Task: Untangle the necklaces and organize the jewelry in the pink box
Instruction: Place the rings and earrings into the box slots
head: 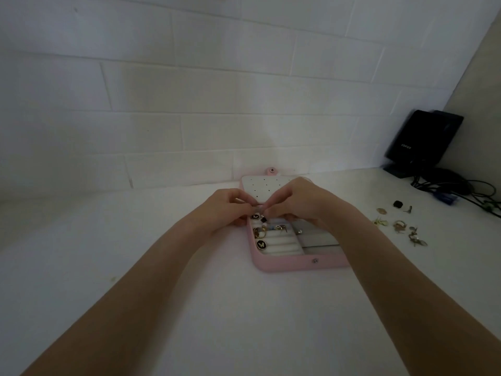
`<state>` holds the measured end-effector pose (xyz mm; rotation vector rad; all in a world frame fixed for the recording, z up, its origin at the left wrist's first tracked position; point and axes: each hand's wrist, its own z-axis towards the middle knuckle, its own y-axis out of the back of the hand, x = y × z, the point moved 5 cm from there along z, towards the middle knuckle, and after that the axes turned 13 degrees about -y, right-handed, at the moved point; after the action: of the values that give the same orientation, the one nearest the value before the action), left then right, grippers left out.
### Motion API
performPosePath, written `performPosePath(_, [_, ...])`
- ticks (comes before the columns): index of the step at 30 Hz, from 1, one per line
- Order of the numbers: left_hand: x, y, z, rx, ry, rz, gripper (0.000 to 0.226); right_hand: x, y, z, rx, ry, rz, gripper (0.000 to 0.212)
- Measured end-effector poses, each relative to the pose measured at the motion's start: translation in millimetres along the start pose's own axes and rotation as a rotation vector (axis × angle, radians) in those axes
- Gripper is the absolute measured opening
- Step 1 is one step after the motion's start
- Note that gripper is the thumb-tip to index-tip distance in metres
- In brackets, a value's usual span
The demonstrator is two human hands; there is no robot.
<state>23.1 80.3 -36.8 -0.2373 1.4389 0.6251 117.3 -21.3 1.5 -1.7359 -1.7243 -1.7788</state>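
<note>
Pink box (284,264) lies open on the counter (189,294). Left hand (225,210) and right hand (295,204) pinch a small dark-charm piece (262,219) above it. Loose jewelry (401,226) lies right.

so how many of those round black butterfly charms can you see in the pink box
2. One black butterfly charm lies at the near-left of the pink box; another sits further back, just below the left hand. The hands may hide more.

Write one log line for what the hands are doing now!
left hand + right hand: pinching small dark charm | over open pink box | loose jewelry on table, right
</note>
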Motion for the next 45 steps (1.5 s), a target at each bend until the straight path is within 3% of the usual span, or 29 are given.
performPosePath(13, [1.1, 0.2, -2.2, 0.019, -0.026, -0.011, 0.013, 9.0, 1.6, -2.7, -0.1, -0.059, -0.126, 0.024])
performPosePath(23, [-1.9, -2.6, -2.0, -0.019, -0.042, 0.043, 0.014, 7.4, -2.5, 2.0, -0.133, -0.089, -0.183, 0.016])
performPosePath(26, [-2.7, -3.3, -1.9, -0.041, -0.052, 0.07, 0.016, 5.4, -3.9, 2.9, -0.161, -0.075, -0.171, 0.003])
performPosePath(28, [-2.7, -3.7, -2.3, -0.046, -0.054, 0.079, 0.016, 3.2, -4.0, 5.8, -0.178, -0.047, -0.161, 0.02])
performPosePath(30, [-2.8, -3.3, -2.6, -0.05, -0.052, 0.083, 0.016, 2.4, -3.9, 5.5, -0.186, -0.023, -0.161, 0.023])
performPosePath(33, [-4.0, -2.5, -2.7, -0.028, -0.047, 0.062, 0.014, 5.7, 4.7, -1.1, -0.168, 0.044, -0.133, 0.007])
performPosePath(38, [-8.5, 0.1, -5.5, -0.053, -0.035, 0.047, 0.007, 10.0, 14.5, -18.6, -0.021, 0.118, -0.413, 0.013])
performPosePath(42, [-16.9, 9.4, -7.0, -0.215, -0.162, 0.203, 0.02, 5.8, 5.2, -20.9, -0.062, 0.156, -0.514, 0.007])
performPosePath(45, [-28.2, 6.1, -9.7, -0.191, -0.269, 0.225, 0.024, 4.1, 10.0, -21.1, -0.088, 0.162, -0.445, 0.006])
